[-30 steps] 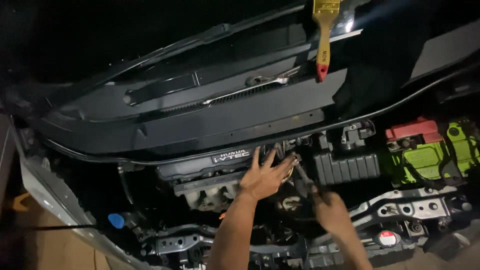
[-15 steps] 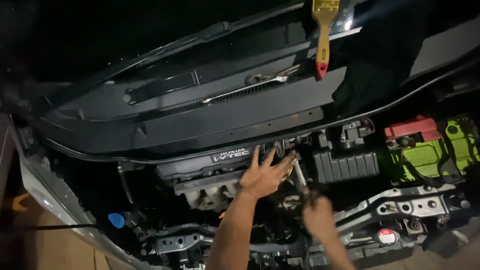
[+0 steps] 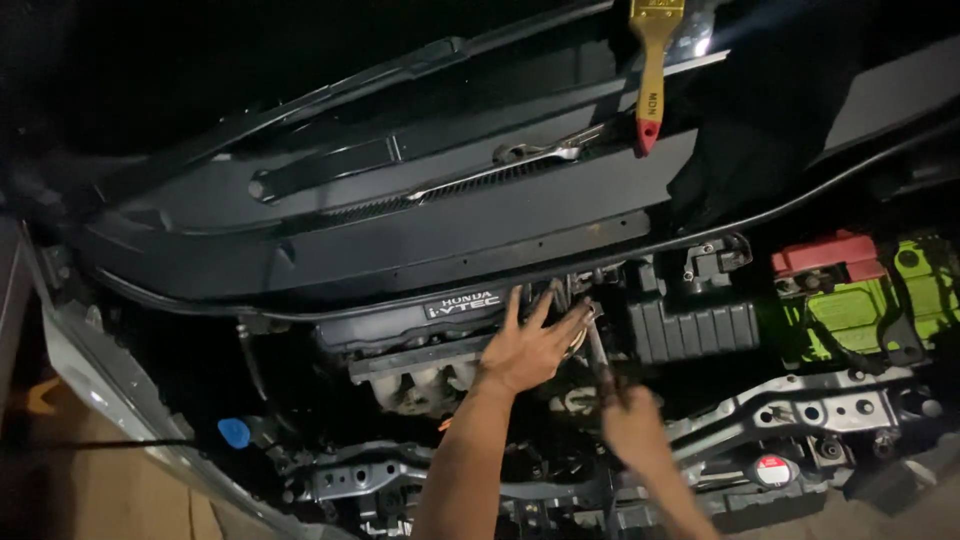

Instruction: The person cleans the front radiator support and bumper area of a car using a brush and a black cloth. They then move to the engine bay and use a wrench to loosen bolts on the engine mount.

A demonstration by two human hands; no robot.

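Note:
I look down into a car's open engine bay. My left hand (image 3: 530,345) lies flat with fingers spread on the dark engine top (image 3: 400,325), fingertips by a small metal part. My right hand (image 3: 630,420), blurred, grips the handle of a long thin metal tool (image 3: 597,345) that runs up to the spot under my left fingertips. A silver wrench (image 3: 540,152) rests on the black cowl panel (image 3: 400,230) above. A paintbrush with a yellow handle and red tip (image 3: 650,75) lies higher up near the windscreen.
A black air box (image 3: 690,330) sits right of the hands. Further right is a battery with a green wrap (image 3: 860,310) and red terminal cover (image 3: 825,255). A blue cap (image 3: 234,432) sits low left. A metal front crossmember (image 3: 800,410) spans the lower right.
My right hand has slid down and left along the tool, with motion blur. My left hand stays spread on the engine top.

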